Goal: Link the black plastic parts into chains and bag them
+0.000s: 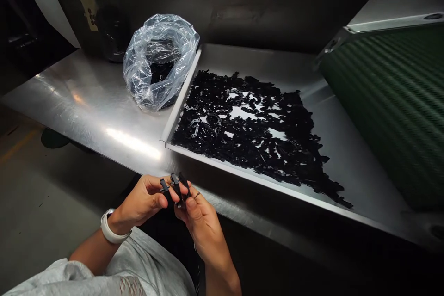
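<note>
My left hand [144, 201] and my right hand [199, 219] meet below the table's front edge, over my lap. Both pinch small black plastic parts [175, 188] held between the fingertips; the pieces look like two or three clip-like bits pressed side by side. A white wristband sits on my left wrist. A large heap of similar black plastic parts [253, 125] lies spread on the shallow steel tray [222, 58] ahead.
A clear plastic bag [157, 62] with dark contents stands left of the tray on the steel table [90, 106]. A green ribbed conveyor belt [395, 101] slopes down at the right. The grey floor shows at the left.
</note>
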Tool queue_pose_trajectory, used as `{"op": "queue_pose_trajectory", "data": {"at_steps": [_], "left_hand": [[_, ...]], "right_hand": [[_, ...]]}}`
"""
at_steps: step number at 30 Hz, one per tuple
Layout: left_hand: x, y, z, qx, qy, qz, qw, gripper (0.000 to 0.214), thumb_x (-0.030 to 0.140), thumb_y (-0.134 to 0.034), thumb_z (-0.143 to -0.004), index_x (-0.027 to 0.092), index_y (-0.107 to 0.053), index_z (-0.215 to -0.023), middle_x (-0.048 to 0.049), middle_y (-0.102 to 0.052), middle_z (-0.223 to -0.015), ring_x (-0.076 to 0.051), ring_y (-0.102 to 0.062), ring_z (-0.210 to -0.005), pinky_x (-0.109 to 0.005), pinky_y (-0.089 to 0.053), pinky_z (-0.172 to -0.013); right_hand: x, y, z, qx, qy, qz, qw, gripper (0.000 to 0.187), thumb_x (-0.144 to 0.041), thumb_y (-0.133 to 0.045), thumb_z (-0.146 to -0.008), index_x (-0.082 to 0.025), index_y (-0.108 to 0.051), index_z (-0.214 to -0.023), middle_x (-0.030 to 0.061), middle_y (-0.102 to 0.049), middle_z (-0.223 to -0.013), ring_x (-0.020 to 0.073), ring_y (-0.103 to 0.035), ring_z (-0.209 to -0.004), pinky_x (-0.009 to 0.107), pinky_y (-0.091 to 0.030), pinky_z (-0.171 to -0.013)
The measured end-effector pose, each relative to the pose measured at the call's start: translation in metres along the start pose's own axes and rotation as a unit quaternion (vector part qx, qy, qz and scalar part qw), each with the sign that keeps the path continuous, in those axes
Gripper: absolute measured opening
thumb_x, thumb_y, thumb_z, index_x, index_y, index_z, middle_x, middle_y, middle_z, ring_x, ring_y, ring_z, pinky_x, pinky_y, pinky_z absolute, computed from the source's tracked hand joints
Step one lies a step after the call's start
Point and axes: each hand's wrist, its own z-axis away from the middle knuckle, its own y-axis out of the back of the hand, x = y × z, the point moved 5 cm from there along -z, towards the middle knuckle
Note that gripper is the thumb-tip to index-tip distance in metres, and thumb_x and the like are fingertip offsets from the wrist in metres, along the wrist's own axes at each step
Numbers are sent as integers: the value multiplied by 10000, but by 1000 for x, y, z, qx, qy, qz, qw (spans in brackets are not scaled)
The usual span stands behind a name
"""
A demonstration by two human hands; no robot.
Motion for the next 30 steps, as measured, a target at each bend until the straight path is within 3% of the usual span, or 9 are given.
{"op": "queue_pose_trajectory", "data": {"at_steps": [4, 9, 12, 18, 24, 30], "left_hand": [[7, -1, 2, 5, -28, -32, 999, 228, 487, -889, -710, 271, -842, -771, -55, -797, -850, -222, -749, -967, -368, -551, -981], [9, -5, 7, 24, -25, -35, 999, 223, 476, -881, -723, 264, -835, -773, -25, -809, -845, -137, -757, -849, -208, -570, -824], [8, -6, 10, 57, -21, -39, 997, 224, 473, -882, -722, 260, -830, -768, -27, -816, -860, -147, -760, -815, -234, -586, -828], [6, 1, 14, 137, -20, -91, 986, 266, 470, -918, -667, 230, -827, -736, -73, -812, -849, -222, -768, -894, -335, -591, -927], [6, 1, 13, 129, -21, -72, 989, 229, 437, -929, -664, 241, -836, -738, -64, -803, -893, -177, -744, -846, -258, -606, -798], [1, 1, 11, 130, 13, -56, 990, 295, 472, -940, -624, 215, -826, -712, -85, -787, -914, -219, -724, -887, -317, -619, -774]], "right_hand": [[-11, -3, 0, 49, 52, -11, 997, 367, -571, -702, -899, -210, -668, -843, -27, -513, -715, 84, -375, -595, 218, -326, -551], [-14, -5, 3, 90, 65, -27, 994, 450, -645, -662, -891, -202, -640, -812, -69, -422, -598, 84, -321, -540, 245, -314, -550], [-16, -8, 5, 100, 64, -63, 991, 451, -629, -650, -906, -204, -612, -761, -81, -368, -565, 87, -320, -541, 245, -302, -556], [-13, -9, 4, 127, 59, -78, 987, 435, -617, -688, -879, -195, -687, -771, -45, -471, -631, 94, -360, -585, 249, -308, -569], [-8, -5, 7, 145, 92, 26, 985, 389, -567, -617, -959, -215, -731, -840, -31, -520, -697, 103, -431, -655, 255, -353, -624], [-13, -9, 12, 123, 84, 93, 985, 392, -529, -520, -1020, -227, -726, -879, -24, -529, -739, 118, -490, -706, 256, -410, -668]]}}
